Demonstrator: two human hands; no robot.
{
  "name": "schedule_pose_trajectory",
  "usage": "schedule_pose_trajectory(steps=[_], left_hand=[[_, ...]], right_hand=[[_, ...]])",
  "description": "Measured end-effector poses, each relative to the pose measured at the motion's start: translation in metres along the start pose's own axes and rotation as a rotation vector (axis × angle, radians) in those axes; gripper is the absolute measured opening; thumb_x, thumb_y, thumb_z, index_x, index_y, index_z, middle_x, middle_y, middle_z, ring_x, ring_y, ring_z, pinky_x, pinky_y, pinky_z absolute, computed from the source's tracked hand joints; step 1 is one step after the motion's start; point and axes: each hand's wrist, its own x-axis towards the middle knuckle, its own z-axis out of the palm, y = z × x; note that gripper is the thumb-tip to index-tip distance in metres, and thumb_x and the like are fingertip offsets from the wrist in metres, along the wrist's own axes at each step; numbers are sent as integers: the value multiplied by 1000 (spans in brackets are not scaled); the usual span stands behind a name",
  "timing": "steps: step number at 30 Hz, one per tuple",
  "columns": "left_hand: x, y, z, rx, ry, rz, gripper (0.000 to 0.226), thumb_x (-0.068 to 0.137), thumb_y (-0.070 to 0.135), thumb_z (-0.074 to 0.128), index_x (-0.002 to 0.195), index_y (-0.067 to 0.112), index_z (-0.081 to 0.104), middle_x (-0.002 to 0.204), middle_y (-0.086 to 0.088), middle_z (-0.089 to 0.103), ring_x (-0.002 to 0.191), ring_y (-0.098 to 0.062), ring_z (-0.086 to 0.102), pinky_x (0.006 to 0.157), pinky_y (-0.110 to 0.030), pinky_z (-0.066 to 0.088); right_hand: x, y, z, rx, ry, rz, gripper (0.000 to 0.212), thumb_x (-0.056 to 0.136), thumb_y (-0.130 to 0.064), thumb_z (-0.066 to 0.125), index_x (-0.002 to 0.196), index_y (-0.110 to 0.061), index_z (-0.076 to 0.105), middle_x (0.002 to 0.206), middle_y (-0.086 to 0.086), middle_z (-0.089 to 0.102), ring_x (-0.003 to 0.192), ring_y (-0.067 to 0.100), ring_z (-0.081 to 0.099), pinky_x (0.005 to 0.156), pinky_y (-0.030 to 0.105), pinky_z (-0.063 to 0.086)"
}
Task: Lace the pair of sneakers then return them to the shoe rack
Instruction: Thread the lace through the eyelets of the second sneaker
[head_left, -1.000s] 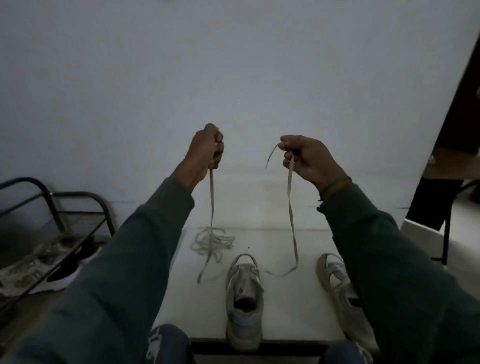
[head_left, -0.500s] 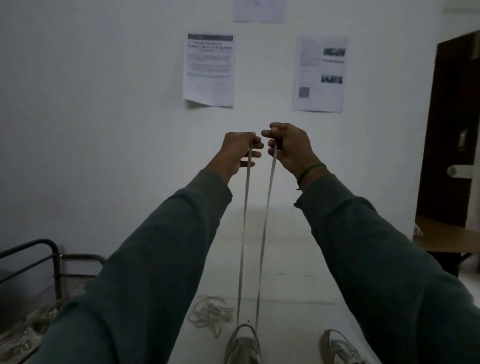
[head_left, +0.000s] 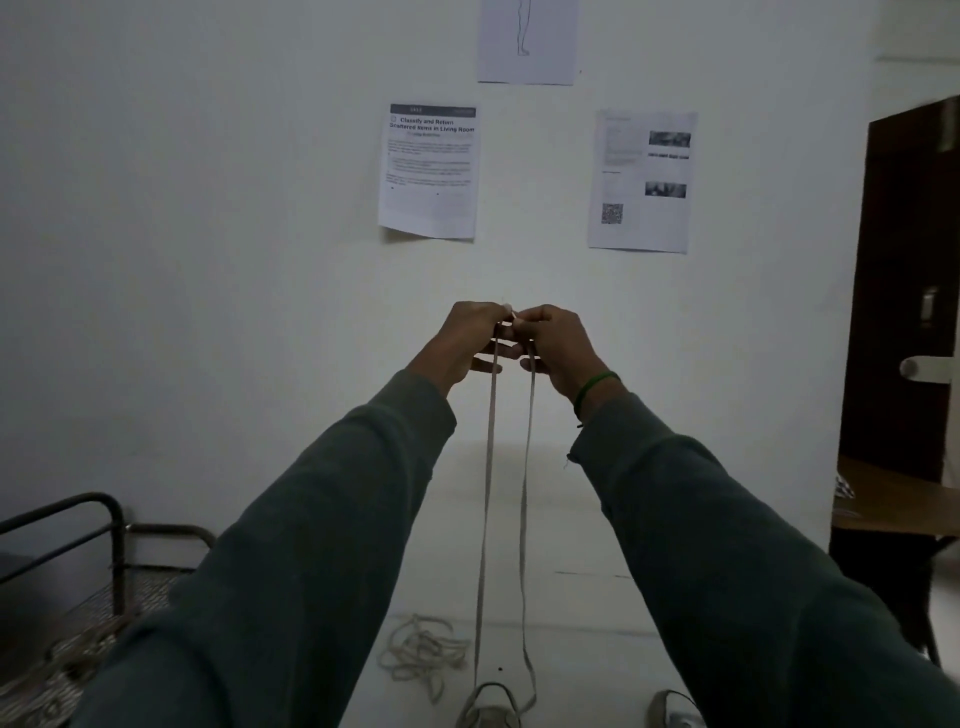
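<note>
Evidently both ends of the lace (head_left: 484, 519) were held high in front of the wall: the left grip (head_left: 467, 343) pinched 1 strand near its tip, the right grip (head_left: 558, 348) was clamped on the other, and the 2 grips met at the fingertips. From there the 2 strands ran down, close together and nearly parallel, to the near sneaker (head_left: 491, 709). It sat on the desk (head_left: 582, 613) at the bottom edge of my view, so I could not see which eyelets the strands passed through. The other sneaker (head_left: 670, 714) lay to its right, a loose coiled lace (head_left: 423, 654) lay on the desk to its left, and the shoe rack (head_left: 111, 566) stood at the far left. I judged this to be the levelling step. Doing it well meant matching the 2 tips side by side first, then sliding the lace through the eyelets until both halves were equal. I would have pulled only lightly, since a hard tug could lift the sneaker off the desk, and I would have kept the flat strands untwisted before crossing them into the next eyelets.
</note>
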Motion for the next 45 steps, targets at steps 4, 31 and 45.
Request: schedule_pose_trajectory(steps=[4, 31, 45], left_hand=[[-1, -11, -10, -11, -1, -10, 23, 96, 26, 47, 98, 11, 64, 81, -9, 69, 61, -21, 67, 69, -36, 54], [-136, -489, 36, 616, -361, -482, 19, 83, 30, 68, 95, 17, 76, 100, -2, 73, 94, -15, 64, 79, -28, 49], [-150, -492, 46, 517, -72, -511, 21, 98, 13, 40, 78, 9, 45, 73, 0, 49, 76, -23, 49, 58, -29, 25]], right_hand=[[-1, 12, -5, -71, -22, 19, 4, 89, -8, 55, 88, -10, 58, 66, 2, 66, 45, 9, 48, 43, 18, 33], [-164, 436, 34, -580, -503, 458, 6, 91, -18, 57, 86, -16, 54, 94, 10, 64, 88, 23, 58, 77, 32, 42], [-192, 464, 40, -722, -456, 407, 15, 97, -24, 46, 104, -12, 53, 94, 11, 67, 86, 29, 60, 64, 30, 34]])
